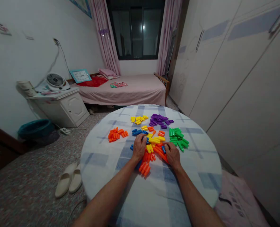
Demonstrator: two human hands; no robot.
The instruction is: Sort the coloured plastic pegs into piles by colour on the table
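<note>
A round table (102, 164) under a blue-checked cloth carries small plastic pegs in colour groups: orange pegs (116, 134) at the left, yellow pegs (138, 119) and purple pegs (159, 120) at the far side, green pegs (177, 138) at the right. A mixed pile (154, 143) of yellow, orange and blue pegs lies in the middle. My left hand (139, 147) rests on the pile's left side, fingers curled over pegs. On the pile's right side lies my right hand (172, 154), fingers bent onto orange pegs. What either hand grips is hidden.
A bed (135, 90) stands beyond the table under a dark window. A white cabinet (61, 108) with a fan (55, 80) is at the left, a teal basin (34, 128) beside it. White slippers (69, 180) lie on the floor. Wardrobe doors (236, 78) line the right.
</note>
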